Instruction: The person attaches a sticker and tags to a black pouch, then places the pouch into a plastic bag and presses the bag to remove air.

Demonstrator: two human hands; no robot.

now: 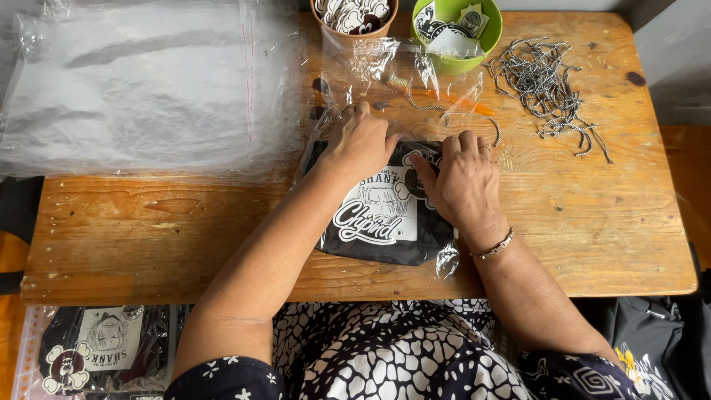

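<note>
Patterned lap cloth (385, 355) fills the bottom of the view at 6 o'clock, with a bagged black garment (104, 344) down at 7 o'clock below the worktop (148, 237) edge and a black bag (659, 348) at 5 o'clock. Both forearms reach up from there to the middle of the wooden worktop, where a folded black shirt (381, 215) with a white printed panel lies inside a clear sleeve (392, 81). Left hand (359, 144) lies flat on the shirt's upper left corner, at about 11 o'clock of it, fingers spread and pressing down, its grip closed on nothing. Right hand (463, 181), with a bracelet (495, 246) at the wrist, rests on the upper right part at 1 o'clock, fingers bent down onto the plastic and a round sticker (415, 181) just beside the thumb; whether it pinches anything I cannot tell. Beyond the hands, at 12 o'clock, the sleeve's open end lies over a thin chain (426, 107). Brown cup (355, 16) and green bowl (458, 30), both holding stickers, stand at the far edge. Loose chains (544, 81) are heaped at 2 o'clock. Stacked clear bags (148, 81) cover the 10 o'clock corner
</note>
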